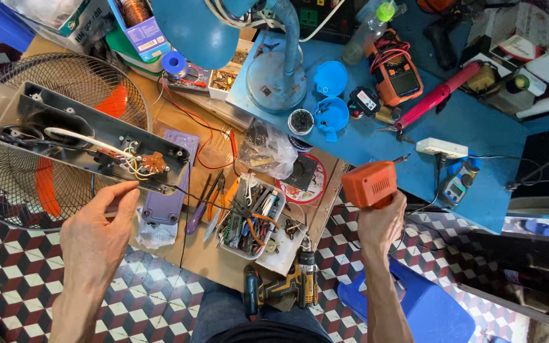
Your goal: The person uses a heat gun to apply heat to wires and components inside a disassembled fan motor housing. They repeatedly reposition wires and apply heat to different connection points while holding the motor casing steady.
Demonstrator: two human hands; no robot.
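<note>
Here, notes.
Left hand [93,238]: fingers loosely spread, holding nothing, touching the opened fan base [90,136].
Right hand [381,222]: closed on orange soldering gun [368,183], well right of the base.
Advice: base is best steadied before wires [131,166] are touched.

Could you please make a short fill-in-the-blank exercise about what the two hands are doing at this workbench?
1. The right hand holds an ____ soldering gun.
2. The left hand touches the lower edge of the open grey fan base, which has ____ inside.
3. The fan's blades behind the wire guard are ____.
4. On the person's lap lies a cordless ____.

Missing words: orange; wires; orange; drill
</note>
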